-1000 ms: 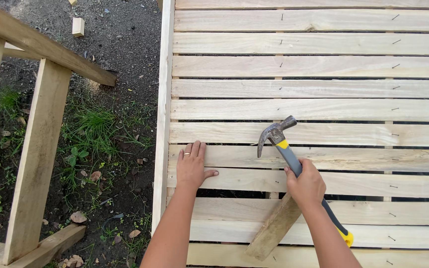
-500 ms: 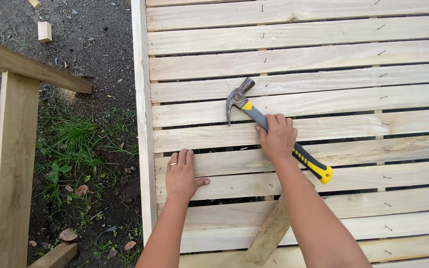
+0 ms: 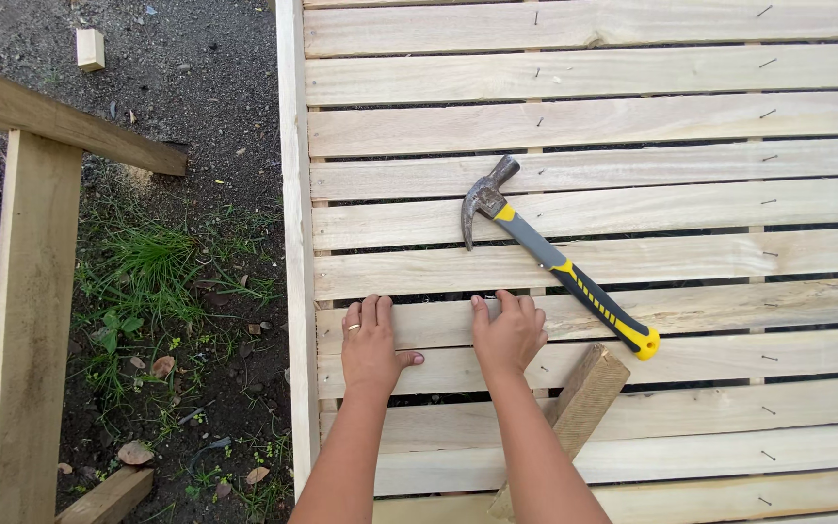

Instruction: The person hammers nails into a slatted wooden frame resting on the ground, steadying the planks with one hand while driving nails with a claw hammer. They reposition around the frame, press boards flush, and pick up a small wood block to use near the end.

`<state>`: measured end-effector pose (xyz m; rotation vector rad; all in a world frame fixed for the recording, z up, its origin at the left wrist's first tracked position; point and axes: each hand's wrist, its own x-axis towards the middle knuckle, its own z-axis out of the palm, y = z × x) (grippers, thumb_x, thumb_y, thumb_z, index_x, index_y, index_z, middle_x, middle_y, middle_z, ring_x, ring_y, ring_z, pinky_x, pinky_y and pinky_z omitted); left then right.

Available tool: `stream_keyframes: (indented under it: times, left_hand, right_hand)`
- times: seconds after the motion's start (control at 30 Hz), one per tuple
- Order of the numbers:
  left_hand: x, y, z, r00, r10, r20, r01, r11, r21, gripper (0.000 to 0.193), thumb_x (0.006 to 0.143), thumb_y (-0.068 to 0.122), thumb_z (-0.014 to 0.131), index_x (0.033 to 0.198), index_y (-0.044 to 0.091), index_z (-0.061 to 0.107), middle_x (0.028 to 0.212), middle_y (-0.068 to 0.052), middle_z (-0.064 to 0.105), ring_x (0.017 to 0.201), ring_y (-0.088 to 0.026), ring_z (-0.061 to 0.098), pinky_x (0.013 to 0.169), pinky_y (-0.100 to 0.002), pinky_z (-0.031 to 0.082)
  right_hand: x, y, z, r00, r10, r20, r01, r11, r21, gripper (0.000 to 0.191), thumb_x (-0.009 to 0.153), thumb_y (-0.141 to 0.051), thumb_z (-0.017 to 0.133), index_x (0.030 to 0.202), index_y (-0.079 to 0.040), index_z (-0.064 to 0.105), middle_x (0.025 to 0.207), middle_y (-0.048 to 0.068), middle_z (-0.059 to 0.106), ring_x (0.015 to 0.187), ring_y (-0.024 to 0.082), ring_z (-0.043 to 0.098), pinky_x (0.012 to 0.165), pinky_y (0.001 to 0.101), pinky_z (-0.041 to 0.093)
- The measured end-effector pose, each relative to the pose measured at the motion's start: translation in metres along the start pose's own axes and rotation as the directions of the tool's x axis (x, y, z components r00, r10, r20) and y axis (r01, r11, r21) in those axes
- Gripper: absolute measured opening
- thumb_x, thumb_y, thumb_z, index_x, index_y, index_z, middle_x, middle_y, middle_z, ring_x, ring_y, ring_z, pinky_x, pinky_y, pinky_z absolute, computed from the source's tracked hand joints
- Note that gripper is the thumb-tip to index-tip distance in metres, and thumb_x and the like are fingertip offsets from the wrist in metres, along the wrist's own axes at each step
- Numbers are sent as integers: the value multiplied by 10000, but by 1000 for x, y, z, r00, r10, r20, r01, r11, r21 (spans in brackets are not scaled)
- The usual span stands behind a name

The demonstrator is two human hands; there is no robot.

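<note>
Slat (image 3: 632, 315) of pale wood, one of many nailed across the slatted panel (image 3: 594, 126), lies under both hands. Left hand (image 3: 370, 342) rests flat on it, fingers together, thumb out, gripping nothing. Right hand (image 3: 508, 332) lies just beside, fingers together at the slat's upper edge, holding nothing. Claw hammer (image 3: 555, 257) lies loose above them, untouched. Wooden block (image 3: 584, 398) sits near the right forearm.
</note>
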<state>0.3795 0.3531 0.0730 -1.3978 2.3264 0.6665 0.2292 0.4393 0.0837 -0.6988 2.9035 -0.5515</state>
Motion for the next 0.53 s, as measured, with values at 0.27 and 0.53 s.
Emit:
stream_keyframes:
  times: [0.27, 0.53]
  left_hand:
    - [-1, -9, 19, 995, 58, -82, -61, 997, -39, 1166, 514, 502, 942, 1456, 78, 403, 1493, -49, 418, 1419, -288, 318, 1199, -419, 252]
    - [-8, -20, 42, 989, 87, -120, -99, 989, -105, 1130, 619, 535, 879, 1518, 122, 333, 1537, -53, 347, 1482, -286, 239, 1225, -481, 188]
  right_hand:
    - [-6, -38, 14, 965, -156, 211, 116, 975, 192, 50, 867, -245, 740, 874, -196, 736, 942, -75, 668, 991, 194, 606, 890, 459, 388]
    - [-21, -43, 24, 945, -252, 206, 236, 966, 101, 116, 841, -277, 724, 910, -184, 713, 987, -33, 662, 998, 254, 588, 827, 482, 405]
